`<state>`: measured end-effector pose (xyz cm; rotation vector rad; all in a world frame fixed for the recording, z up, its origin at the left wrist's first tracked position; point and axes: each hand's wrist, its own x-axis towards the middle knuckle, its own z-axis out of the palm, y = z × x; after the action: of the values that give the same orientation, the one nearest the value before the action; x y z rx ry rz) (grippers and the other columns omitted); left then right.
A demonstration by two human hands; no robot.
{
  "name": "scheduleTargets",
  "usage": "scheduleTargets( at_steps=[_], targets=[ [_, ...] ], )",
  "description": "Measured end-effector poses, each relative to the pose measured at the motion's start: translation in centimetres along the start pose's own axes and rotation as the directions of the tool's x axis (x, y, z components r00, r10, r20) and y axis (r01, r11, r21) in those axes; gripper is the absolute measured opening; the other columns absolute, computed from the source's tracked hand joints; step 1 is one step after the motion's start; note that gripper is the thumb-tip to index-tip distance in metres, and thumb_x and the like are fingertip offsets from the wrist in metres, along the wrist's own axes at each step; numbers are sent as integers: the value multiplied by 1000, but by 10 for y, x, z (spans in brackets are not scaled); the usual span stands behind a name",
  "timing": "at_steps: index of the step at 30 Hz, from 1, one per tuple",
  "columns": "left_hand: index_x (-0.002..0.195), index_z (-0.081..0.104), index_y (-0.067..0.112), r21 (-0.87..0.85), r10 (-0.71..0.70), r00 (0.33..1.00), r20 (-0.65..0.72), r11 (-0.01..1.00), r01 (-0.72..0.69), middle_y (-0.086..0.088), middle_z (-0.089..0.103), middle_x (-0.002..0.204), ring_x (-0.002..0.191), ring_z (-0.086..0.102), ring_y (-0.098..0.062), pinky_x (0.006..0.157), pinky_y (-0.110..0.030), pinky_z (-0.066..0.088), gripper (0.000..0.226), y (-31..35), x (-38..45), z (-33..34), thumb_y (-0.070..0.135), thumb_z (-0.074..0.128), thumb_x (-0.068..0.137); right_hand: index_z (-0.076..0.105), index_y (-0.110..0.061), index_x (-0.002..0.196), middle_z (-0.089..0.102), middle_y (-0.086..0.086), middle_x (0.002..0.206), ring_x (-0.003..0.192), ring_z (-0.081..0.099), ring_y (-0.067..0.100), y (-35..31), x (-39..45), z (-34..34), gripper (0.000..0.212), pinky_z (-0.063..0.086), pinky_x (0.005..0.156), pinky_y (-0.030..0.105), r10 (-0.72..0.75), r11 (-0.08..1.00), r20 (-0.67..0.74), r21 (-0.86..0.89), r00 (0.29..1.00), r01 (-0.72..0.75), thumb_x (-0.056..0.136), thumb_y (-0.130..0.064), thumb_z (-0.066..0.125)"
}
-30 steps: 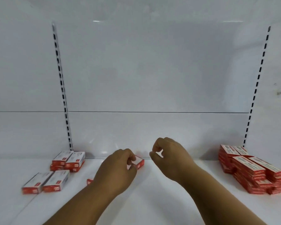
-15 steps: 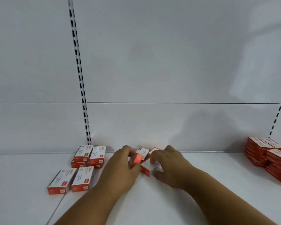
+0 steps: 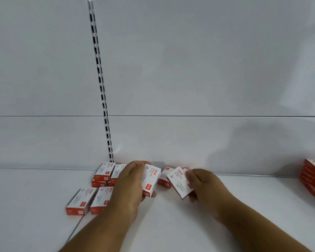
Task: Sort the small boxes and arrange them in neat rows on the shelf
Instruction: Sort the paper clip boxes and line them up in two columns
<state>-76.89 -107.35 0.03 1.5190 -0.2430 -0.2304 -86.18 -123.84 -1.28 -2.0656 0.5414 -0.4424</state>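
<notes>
Both hands over the white shelf (image 3: 171, 224), each holding a small red-and-white box. Left hand (image 3: 129, 186) grip: fingers curled round the left-held box (image 3: 151, 180), thumb under its near red end, box tilted with its white printed top facing right and up. Right hand (image 3: 204, 186) grip: fingers and thumb pinching the right-held box (image 3: 178, 181) by its right edge, white face toward the camera, near corner tipped down; cannot tell if it touches the shelf. The two held boxes are near each other, apart, a gap between them.

Between and behind the hands, a loose box (image 3: 164, 177) lies on the shelf near the back wall (image 3: 189, 79), partly hidden by the held boxes. A red edge of another box shows just behind the right-held one.

Left of the left hand: a far pair of boxes (image 3: 105, 172), side by side and stacked two high, just below the slotted upright (image 3: 100, 84). Nearer, a near pair of boxes (image 3: 87, 200) lie flat side by side, touching, red ends toward the camera.

Far right edge: a tall stack of boxes (image 3: 314, 177), cut off by the frame, well apart from the hands.
</notes>
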Motion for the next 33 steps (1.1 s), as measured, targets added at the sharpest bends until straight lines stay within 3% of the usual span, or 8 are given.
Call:
scheduleTargets(
  at_steps=[5, 11, 14, 20, 24, 27, 30, 33],
  targets=[
    [97, 70, 34, 73, 8, 1000, 21, 997, -10, -1, 75, 82, 69, 71, -26, 51, -27, 45, 24, 3, -8, 9, 17, 53, 98, 68, -7, 103, 70, 16, 74, 60, 58, 27, -1, -1, -12, 31, 45, 59, 35, 123, 808, 64, 573, 990, -137, 105, -24, 42],
    [116, 64, 39, 68, 0, 996, 94, 998, -6, 2, 70, 110, 96, 70, -23, 70, -33, 56, 47, 5, -15, 20, 0, 51, 92, 57, -22, 118, 71, 25, 95, 70, 64, 39, -6, -3, -23, 32, 50, 66, 43, 28, 730, 213, 663, 977, -166, 102, -1, 38],
    [117, 62, 40, 113, 18, 998, 68, 993, -26, 5, 68, 111, 92, 72, -20, 76, -39, 62, 52, 6, -26, 10, -4, 56, 90, 56, -18, 117, 72, 23, 93, 71, 65, 37, -12, -14, -22, 33, 50, 67, 43, -26, 769, 214, 629, 977, -117, 98, 4, 41],
    [109, 66, 38, 198, 141, 988, -55, 972, -128, 4, 73, 95, 78, 73, -16, 57, -30, 57, 40, 16, -40, -50, 4, 66, 88, 56, -16, 109, 75, 12, 85, 66, 65, 26, -50, -27, 13, 18, 52, 60, 35, -59, 930, 177, 367, 982, -10, 96, -5, 53],
    [107, 66, 36, 362, 206, 977, -60, 916, -171, 10, 74, 92, 79, 73, -10, 66, -28, 61, 26, 26, -26, -99, 16, 66, 91, 59, -22, 104, 75, 5, 86, 65, 67, 18, -84, -27, 59, 13, 51, 56, 27, -33, 964, 157, 265, 987, -10, 95, -13, 61],
    [106, 61, 37, 497, 226, 974, -29, 848, -182, 11, 72, 96, 78, 70, -4, 59, -18, 56, 22, 28, -12, -132, 19, 63, 94, 61, -23, 112, 74, 0, 94, 66, 69, 11, -105, -28, 98, 18, 50, 49, 18, 8, 993, 130, 119, 991, -23, 94, -21, 63],
    [108, 59, 40, 633, 213, 975, 60, 747, -202, 14, 68, 95, 81, 68, -3, 67, -21, 58, 21, 21, 3, -159, 23, 61, 95, 59, -21, 128, 70, 3, 116, 69, 69, 9, -117, -28, 130, 33, 45, 43, 13, 56, 998, 75, -6, 996, -55, 94, -25, 62],
    [115, 63, 39, 762, 223, 966, 129, 601, -241, 13, 65, 105, 88, 64, -4, 70, -19, 50, 22, 11, 18, -173, 36, 59, 93, 62, -21, 123, 69, -1, 119, 79, 70, 8, -122, -27, 148, 32, 54, 54, 17, 11, 976, 13, -220, 1000, -8, 94, -33, 60]
  ],
)
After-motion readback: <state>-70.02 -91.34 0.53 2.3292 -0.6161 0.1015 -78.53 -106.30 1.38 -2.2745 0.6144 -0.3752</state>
